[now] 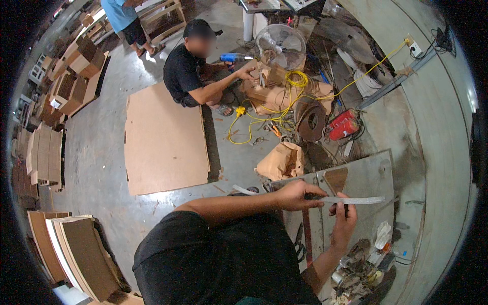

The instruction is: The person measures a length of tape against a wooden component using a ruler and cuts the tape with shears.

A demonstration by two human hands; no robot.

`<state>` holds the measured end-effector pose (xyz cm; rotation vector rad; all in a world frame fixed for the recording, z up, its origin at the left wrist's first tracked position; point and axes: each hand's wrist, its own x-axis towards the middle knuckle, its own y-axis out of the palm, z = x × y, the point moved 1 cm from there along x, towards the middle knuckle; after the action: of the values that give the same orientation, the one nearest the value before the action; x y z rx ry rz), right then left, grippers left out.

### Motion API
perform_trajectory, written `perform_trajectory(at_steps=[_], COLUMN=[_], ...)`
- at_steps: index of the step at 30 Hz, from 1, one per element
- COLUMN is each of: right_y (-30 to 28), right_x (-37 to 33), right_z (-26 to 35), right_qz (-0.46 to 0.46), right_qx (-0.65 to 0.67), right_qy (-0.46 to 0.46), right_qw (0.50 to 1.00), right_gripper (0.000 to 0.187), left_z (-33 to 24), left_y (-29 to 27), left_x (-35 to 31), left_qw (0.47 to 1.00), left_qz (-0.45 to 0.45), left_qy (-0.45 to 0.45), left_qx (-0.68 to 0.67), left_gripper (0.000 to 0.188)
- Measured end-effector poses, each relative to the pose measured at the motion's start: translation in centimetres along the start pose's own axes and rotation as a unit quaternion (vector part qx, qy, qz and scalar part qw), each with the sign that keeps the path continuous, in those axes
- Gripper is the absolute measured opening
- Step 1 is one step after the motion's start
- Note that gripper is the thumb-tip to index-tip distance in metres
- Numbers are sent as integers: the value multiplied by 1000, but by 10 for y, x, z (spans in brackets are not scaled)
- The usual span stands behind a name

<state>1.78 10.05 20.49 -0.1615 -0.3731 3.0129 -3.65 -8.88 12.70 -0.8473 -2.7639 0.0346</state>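
My left fingers (313, 190) are pinching the near end of a pale strip (367, 201), and my right fingers (351, 211) are closing around it a little farther along, so both sets are clamping on the same piece. The strip is lying almost level across the frame, right of centre, its free end pointing toward the right edge. I am holding it above a grey worktop (377, 175), where a brown triangular piece (335, 178) is resting just beyond my grip. A black-handled tool (300, 246) is lying below my left wrist, and a white crumpled piece (384, 234) is sitting among clutter at the lower right. Just past the worktop, a crumpled brown paper bag (277, 161) is standing near the centre. In the upper middle, a co-worker in black (180, 71) is squatting beside a large cardboard sheet (165, 142) that is covering part of the floor (99, 147), and is reaching toward torn cardboard (274, 96). A yellow cord (297, 81) is looping over that pile, a fan (281, 47) is standing behind it, and a red object (343, 125) is lying to its right. At the upper left, another person in blue (119, 18) is standing.
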Motion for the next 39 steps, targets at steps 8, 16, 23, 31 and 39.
perform_trajectory(at_steps=[8,16,23,31,39], right_y=[-3,-15,-22,-22,-23], right_x=[-5,-4,-5,-4,-1], right_z=[-2,0,10,7,1], right_qz=[-25,-134,-176,-194,-229], right_qx=[-11,56,101,208,157], right_qy=[4,-49,-39,-8,-8], right_qw=[1000,988,978,959,961], right_gripper=[35,32,33,34,34], left_z=[-6,-15,-10,-5,-9], left_y=[1,-3,-1,2,-1], left_x=[-4,-3,-3,-6,-5], left_qw=[1000,999,1000,1000,999], left_qz=[7,12,1,-10,-5], left_qy=[-9,-22,-14,-18,-42], left_qx=[-14,-44,-15,-8,-22], left_gripper=[37,33,33,34,32])
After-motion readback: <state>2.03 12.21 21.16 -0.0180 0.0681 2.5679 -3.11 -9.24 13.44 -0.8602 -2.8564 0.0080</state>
